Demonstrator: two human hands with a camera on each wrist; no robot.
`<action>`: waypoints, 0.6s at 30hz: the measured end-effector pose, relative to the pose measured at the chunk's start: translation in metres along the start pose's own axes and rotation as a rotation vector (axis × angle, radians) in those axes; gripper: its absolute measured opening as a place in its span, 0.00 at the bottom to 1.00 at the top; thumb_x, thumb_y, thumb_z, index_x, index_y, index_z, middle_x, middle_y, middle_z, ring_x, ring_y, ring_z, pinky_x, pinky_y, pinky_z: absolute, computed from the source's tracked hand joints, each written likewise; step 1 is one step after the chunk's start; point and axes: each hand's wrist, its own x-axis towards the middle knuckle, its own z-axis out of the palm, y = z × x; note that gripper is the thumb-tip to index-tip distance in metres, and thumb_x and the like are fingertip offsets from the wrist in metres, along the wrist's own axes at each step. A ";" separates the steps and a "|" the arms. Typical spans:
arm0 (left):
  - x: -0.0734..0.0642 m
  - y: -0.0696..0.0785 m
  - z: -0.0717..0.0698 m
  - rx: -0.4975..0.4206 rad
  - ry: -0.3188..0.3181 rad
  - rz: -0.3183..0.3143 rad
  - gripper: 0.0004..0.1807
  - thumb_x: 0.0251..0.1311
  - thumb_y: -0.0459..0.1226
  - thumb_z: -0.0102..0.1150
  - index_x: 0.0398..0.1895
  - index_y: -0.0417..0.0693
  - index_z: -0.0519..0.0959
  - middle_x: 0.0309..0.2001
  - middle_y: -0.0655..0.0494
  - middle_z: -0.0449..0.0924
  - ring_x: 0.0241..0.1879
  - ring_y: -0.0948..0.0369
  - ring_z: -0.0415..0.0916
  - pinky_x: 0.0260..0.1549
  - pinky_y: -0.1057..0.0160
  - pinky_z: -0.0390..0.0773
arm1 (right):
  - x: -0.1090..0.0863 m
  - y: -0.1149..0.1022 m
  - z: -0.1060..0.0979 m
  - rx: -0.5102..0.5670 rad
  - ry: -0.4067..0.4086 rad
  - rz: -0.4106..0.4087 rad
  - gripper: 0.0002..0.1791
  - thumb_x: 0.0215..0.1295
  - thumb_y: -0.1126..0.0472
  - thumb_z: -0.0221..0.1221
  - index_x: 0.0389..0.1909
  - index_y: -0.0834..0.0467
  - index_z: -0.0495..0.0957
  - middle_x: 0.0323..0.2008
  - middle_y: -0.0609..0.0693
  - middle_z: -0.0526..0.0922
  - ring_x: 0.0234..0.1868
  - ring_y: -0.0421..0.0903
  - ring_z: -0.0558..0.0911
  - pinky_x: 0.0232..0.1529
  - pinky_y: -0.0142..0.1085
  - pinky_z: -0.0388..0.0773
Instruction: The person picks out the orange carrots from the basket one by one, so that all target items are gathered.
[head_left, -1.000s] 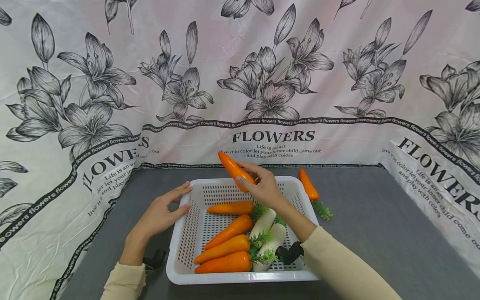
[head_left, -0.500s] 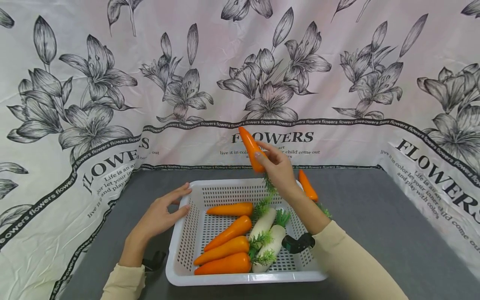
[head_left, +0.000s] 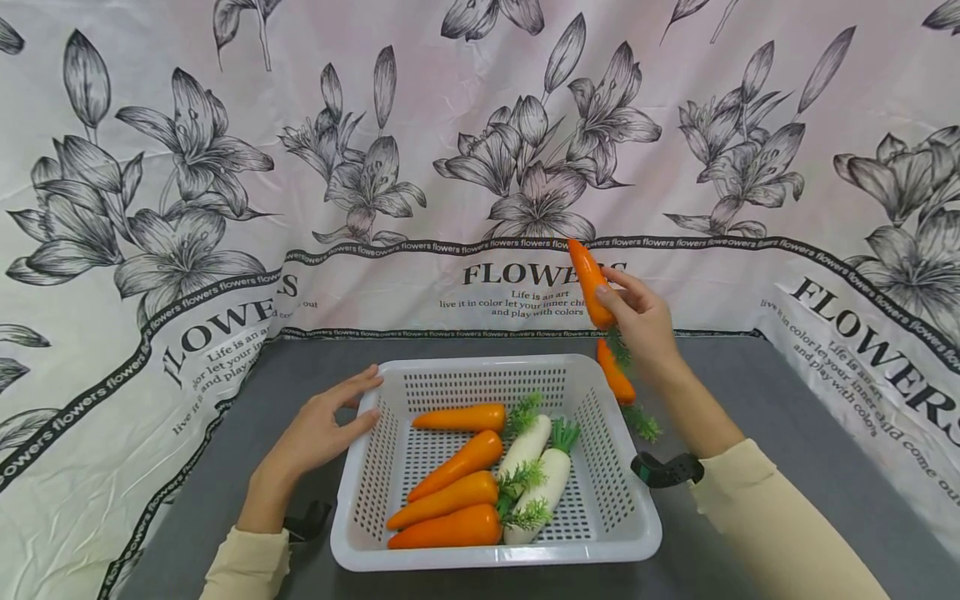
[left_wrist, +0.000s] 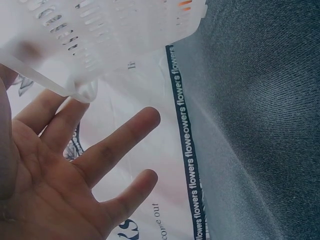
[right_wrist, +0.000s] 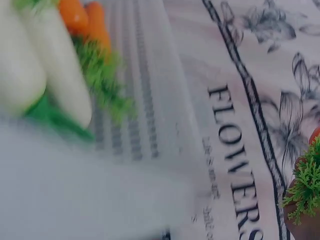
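My right hand (head_left: 645, 325) pinches an orange carrot (head_left: 587, 283) near its thick end, raised beyond the basket's back right corner with the tip pointing up. Its green leaves (right_wrist: 308, 177) show at the edge of the right wrist view. My left hand (head_left: 318, 429) rests on the left rim of a white plastic basket (head_left: 495, 560); two straight fingers (left_wrist: 127, 142) stand free of it in the left wrist view. Inside, several carrots (head_left: 453, 492) lie on the left, tips leftward, and two white radishes (head_left: 552, 479) on the right.
Another carrot (head_left: 615, 379) lies on the grey table (head_left: 750, 417) just outside the basket's right back corner, under the held one in this view. A flower-printed curtain (head_left: 360, 287) hangs behind the table and along both sides.
My right hand has lifted the carrot up out of the basket area and carried it right, past the right rim. The left hand has stayed on the basket.
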 end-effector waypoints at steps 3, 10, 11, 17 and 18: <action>0.001 0.001 -0.001 0.001 -0.003 -0.005 0.31 0.70 0.50 0.60 0.75 0.56 0.70 0.80 0.58 0.58 0.56 0.49 0.77 0.32 0.67 0.82 | 0.001 0.012 -0.019 -0.049 0.034 0.019 0.32 0.73 0.48 0.60 0.74 0.52 0.69 0.41 0.36 0.82 0.37 0.34 0.82 0.39 0.23 0.81; 0.001 0.003 -0.001 -0.006 -0.003 -0.015 0.32 0.70 0.50 0.60 0.75 0.56 0.69 0.80 0.58 0.58 0.56 0.49 0.76 0.32 0.67 0.82 | -0.004 0.045 -0.051 -0.302 0.095 0.042 0.34 0.73 0.44 0.59 0.75 0.50 0.68 0.42 0.39 0.80 0.36 0.30 0.80 0.35 0.24 0.79; 0.001 0.003 -0.001 -0.011 -0.004 -0.016 0.32 0.70 0.50 0.60 0.75 0.56 0.69 0.80 0.58 0.58 0.56 0.49 0.76 0.32 0.67 0.82 | -0.005 0.050 -0.055 -0.341 0.098 0.030 0.33 0.73 0.43 0.59 0.75 0.51 0.68 0.44 0.43 0.81 0.35 0.29 0.79 0.34 0.24 0.78; 0.001 0.005 -0.001 -0.014 -0.005 -0.021 0.32 0.70 0.50 0.60 0.75 0.56 0.69 0.80 0.57 0.58 0.56 0.49 0.76 0.32 0.67 0.82 | -0.011 0.077 -0.072 -0.553 0.110 -0.092 0.31 0.72 0.46 0.60 0.71 0.56 0.72 0.52 0.68 0.83 0.29 0.22 0.74 0.26 0.25 0.76; 0.002 0.005 -0.001 -0.013 -0.004 -0.021 0.32 0.70 0.50 0.60 0.75 0.56 0.69 0.80 0.57 0.58 0.55 0.49 0.76 0.32 0.67 0.82 | -0.012 0.080 -0.075 -0.577 0.111 -0.105 0.31 0.72 0.47 0.61 0.70 0.57 0.73 0.52 0.68 0.83 0.28 0.22 0.74 0.25 0.26 0.76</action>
